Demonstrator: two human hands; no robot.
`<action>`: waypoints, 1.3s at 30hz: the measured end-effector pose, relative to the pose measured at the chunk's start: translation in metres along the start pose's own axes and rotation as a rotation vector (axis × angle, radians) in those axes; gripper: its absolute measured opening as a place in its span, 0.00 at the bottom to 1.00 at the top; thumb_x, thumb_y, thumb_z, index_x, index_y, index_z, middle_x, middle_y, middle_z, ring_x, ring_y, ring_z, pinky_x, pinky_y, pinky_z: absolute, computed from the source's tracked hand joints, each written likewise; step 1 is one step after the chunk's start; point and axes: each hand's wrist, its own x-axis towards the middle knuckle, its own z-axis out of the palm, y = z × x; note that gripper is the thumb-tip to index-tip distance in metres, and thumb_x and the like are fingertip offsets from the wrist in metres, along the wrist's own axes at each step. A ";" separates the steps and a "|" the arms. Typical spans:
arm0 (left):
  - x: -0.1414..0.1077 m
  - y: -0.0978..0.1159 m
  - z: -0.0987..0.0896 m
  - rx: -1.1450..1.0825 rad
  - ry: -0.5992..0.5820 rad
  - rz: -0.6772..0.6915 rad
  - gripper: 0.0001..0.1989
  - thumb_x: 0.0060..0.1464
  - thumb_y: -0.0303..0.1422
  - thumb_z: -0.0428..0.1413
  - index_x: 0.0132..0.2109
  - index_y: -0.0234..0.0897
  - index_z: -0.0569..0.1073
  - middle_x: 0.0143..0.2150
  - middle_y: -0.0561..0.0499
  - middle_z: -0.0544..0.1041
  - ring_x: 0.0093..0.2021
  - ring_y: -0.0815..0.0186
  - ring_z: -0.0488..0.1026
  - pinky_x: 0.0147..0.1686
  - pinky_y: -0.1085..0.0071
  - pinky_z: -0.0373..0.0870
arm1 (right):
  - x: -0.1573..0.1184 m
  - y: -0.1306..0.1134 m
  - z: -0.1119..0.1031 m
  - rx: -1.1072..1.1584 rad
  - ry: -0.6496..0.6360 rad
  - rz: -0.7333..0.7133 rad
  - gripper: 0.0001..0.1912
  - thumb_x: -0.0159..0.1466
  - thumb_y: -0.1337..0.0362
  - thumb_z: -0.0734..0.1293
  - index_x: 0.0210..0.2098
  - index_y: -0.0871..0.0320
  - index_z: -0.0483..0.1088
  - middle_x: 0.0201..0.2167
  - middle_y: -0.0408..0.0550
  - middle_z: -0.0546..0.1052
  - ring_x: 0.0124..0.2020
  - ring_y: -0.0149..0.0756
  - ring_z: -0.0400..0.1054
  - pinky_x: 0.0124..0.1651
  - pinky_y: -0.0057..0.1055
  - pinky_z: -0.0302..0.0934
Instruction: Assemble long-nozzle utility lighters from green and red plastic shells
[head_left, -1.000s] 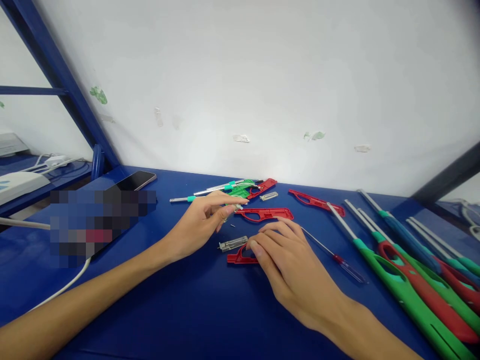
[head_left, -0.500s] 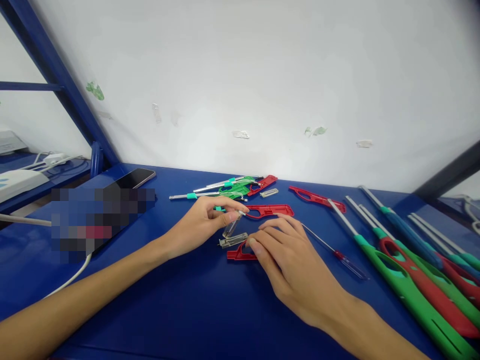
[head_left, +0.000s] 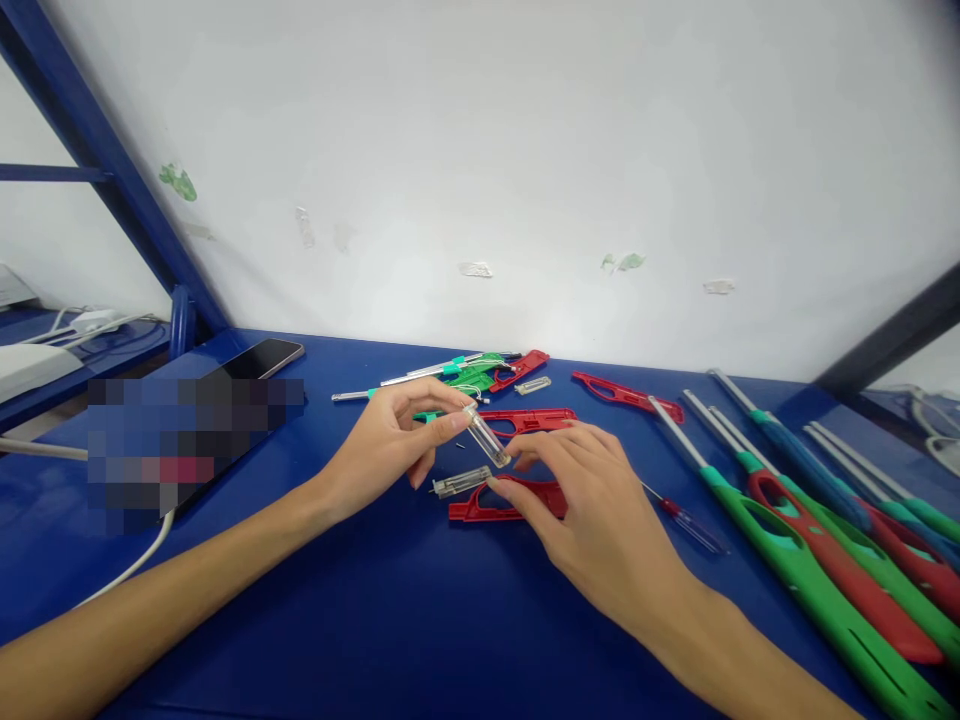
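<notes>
Head view: pinched between nearly closed thumb and forefinger of the left hand [head_left: 382, 440], a clear plastic, narrow tank [head_left: 487, 438], long axis slanting down and rightward towards the right hand [head_left: 607, 500]. Gripped by the left, with its free end just beside right fingertips; contact there impossible to tell. Right thumb and forefinger parted, fingers loosely curled. Between and below the hands, a second clear tank [head_left: 461, 483] and a red plastic handle shell [head_left: 480, 512]. Right of the right hand, a purple-handled screwdriver [head_left: 694, 528]. Under both, a glossy blue tabletop [head_left: 360, 620]; beyond, a scuffed white wall [head_left: 450, 150].
</notes>
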 end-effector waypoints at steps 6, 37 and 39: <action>-0.001 -0.002 0.001 -0.029 -0.027 -0.015 0.15 0.61 0.43 0.67 0.44 0.36 0.76 0.28 0.56 0.79 0.13 0.76 0.69 0.14 0.79 0.55 | 0.006 0.008 -0.004 -0.003 0.113 -0.044 0.05 0.72 0.64 0.73 0.43 0.50 0.72 0.36 0.36 0.82 0.40 0.38 0.76 0.61 0.44 0.56; -0.002 0.002 0.003 0.061 0.008 0.013 0.12 0.61 0.40 0.67 0.45 0.35 0.82 0.22 0.57 0.76 0.14 0.73 0.71 0.15 0.78 0.62 | 0.007 0.008 -0.006 0.003 0.108 -0.074 0.07 0.74 0.64 0.70 0.52 0.53 0.73 0.41 0.42 0.84 0.41 0.38 0.77 0.61 0.41 0.58; -0.003 0.001 0.004 0.084 0.000 0.020 0.13 0.60 0.41 0.68 0.44 0.36 0.82 0.24 0.56 0.78 0.15 0.73 0.71 0.16 0.77 0.64 | 0.007 0.008 -0.005 -0.006 0.087 -0.108 0.11 0.74 0.63 0.70 0.55 0.55 0.73 0.44 0.45 0.84 0.44 0.39 0.77 0.59 0.40 0.60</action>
